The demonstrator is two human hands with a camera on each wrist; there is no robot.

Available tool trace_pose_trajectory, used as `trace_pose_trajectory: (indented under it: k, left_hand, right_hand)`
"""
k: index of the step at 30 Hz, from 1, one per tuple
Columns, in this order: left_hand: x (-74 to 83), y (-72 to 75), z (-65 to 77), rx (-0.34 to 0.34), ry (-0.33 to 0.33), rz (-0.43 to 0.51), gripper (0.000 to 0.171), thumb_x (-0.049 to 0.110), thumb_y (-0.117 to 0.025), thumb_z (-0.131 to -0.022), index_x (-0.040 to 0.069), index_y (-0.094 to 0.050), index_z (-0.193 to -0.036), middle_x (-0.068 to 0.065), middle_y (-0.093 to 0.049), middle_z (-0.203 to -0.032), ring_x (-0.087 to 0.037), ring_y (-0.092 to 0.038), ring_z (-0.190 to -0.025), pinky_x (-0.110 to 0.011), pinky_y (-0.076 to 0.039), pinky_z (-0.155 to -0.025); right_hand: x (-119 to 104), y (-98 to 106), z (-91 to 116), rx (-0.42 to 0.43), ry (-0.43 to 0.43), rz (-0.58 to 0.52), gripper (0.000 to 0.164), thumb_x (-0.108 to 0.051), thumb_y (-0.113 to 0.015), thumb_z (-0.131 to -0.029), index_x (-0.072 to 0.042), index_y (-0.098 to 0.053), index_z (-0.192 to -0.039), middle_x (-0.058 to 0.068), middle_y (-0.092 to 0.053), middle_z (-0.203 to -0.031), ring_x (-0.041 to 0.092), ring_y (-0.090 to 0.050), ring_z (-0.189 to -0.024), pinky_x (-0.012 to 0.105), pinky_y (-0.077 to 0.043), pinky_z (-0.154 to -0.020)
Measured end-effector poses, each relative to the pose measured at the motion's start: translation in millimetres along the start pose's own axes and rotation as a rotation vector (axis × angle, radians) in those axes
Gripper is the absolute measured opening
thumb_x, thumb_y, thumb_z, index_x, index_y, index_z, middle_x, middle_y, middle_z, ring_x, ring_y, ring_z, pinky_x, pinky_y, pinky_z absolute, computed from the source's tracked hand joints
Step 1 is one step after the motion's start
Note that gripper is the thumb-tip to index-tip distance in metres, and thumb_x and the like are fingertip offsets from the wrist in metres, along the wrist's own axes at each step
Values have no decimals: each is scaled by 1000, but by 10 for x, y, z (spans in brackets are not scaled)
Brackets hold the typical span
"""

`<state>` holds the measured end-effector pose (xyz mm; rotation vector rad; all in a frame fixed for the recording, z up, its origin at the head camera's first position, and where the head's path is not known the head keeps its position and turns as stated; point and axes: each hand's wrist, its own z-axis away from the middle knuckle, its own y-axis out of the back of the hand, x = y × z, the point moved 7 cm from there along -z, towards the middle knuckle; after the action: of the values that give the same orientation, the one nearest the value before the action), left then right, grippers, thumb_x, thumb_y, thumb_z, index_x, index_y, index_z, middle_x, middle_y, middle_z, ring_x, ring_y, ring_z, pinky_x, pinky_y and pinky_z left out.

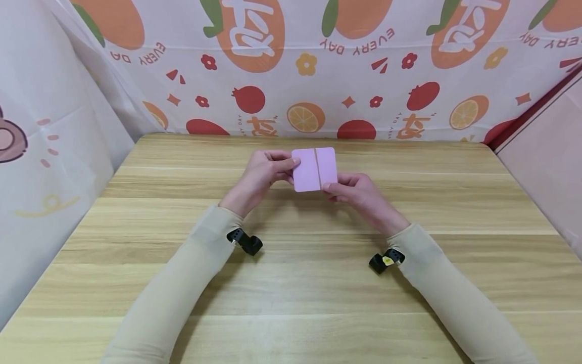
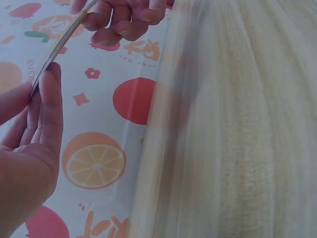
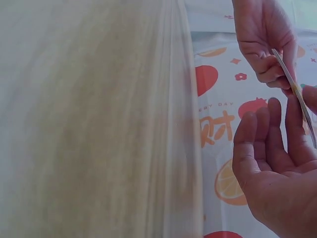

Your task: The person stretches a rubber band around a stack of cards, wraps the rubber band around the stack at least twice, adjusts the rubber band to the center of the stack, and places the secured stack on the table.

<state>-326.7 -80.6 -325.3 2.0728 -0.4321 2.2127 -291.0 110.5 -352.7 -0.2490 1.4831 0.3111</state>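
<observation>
A flat pink square card with rounded corners and a thin tan band across its middle is held above the wooden table. My left hand pinches its left edge, thumb on top and fingers underneath. Its lower right corner is pinched by my right hand, the thumb on its face. The left wrist view shows the card edge-on between my left fingers, with my right hand beyond. In the right wrist view the card's edge lies against my right fingers, and my left hand grips it further off.
A fruit-print cloth hangs behind the table and pale sheets close off both sides. Black wrist cameras sit on my beige sleeves. The table's far edge lies just past my hands.
</observation>
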Motion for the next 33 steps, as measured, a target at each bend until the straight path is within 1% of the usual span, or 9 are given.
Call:
trace_pose_trajectory:
  k: [4, 8, 11, 15, 18, 20, 25, 27, 33]
  left_hand:
    - [19, 1, 4, 10, -17, 17, 20, 4, -70, -90, -9, -70, -105, -10, -69, -84, -17, -63, -63, -28, -57, -64]
    - [6, -9, 6, 36, -2, 6, 19, 4, -71, -89, -8, -71, -104, -11, -69, -85, -17, -63, -64, -27, -57, -64]
    - [-3, -14, 8, 66, 5, 5, 20, 3, -72, -88, -9, -71, -104, -10, -69, -86, -16, -63, -64, -27, -56, -63]
    - [9, -11, 16, 100, -14, 18, 21, 0, -72, -88, -11, -70, -105, -10, -69, -84, -15, -63, -63, -25, -56, -61]
    - [20, -12, 20, 112, -28, 27, 20, -2, -71, -88, -12, -70, -105, -9, -69, -82, -14, -63, -62, -25, -56, -60]
    - [23, -9, 22, 117, -29, 29, 19, -2, -72, -87, -11, -70, -104, -8, -69, -81, -14, -63, -62, -25, -56, -60]
    - [17, -10, 19, 122, -24, 44, 16, -2, -71, -87, -10, -72, -102, -8, -69, -81, -13, -63, -62, -24, -55, -59]
    - [11, -11, 16, 125, -23, 51, 16, -3, -71, -87, -10, -72, -101, -8, -69, -80, -13, -63, -62, -24, -55, -59]
    - [-6, -18, 19, 134, -21, 52, 18, -2, -71, -87, -11, -71, -102, -8, -69, -80, -13, -63, -61, -23, -55, -57]
  right_hand:
    - [-1, -16, 8, 8, 6, 43, 31, -14, -71, -91, 8, -68, -113, 23, -67, -105, 28, -60, -94, 33, -52, -84]
    - [14, -18, 11, 15, 1, 67, 30, -16, -72, -90, 8, -70, -110, 24, -67, -104, 21, -61, -88, 33, -52, -84]
    - [29, -16, 12, 24, -10, 70, 30, -17, -73, -90, 6, -72, -109, 26, -67, -107, 18, -62, -85, 34, -53, -84]
    - [18, -32, 11, 32, -4, 48, 30, -16, -73, -90, 6, -71, -109, 28, -66, -108, 16, -63, -84, 35, -54, -83]
    - [6, -49, 5, 38, 7, 37, 29, -14, -73, -89, 8, -71, -109, 29, -66, -106, 15, -62, -83, 34, -54, -81]
    - [7, -57, 2, 44, 6, 38, 30, -13, -73, -89, 9, -70, -109, 28, -67, -104, 14, -63, -82, 32, -55, -80]
    - [29, -76, 0, 46, -17, 23, 35, -12, -71, -90, 16, -66, -110, 22, -70, -96, 13, -63, -81, 30, -55, -81]
    - [40, -81, 1, 42, -26, 17, 36, -12, -70, -91, 17, -65, -111, 23, -69, -96, 14, -63, -81, 31, -55, -82]
    - [48, -77, 4, 36, -28, 33, 32, -13, -71, -90, 13, -68, -108, 27, -68, -102, 16, -64, -82, 34, -55, -83]
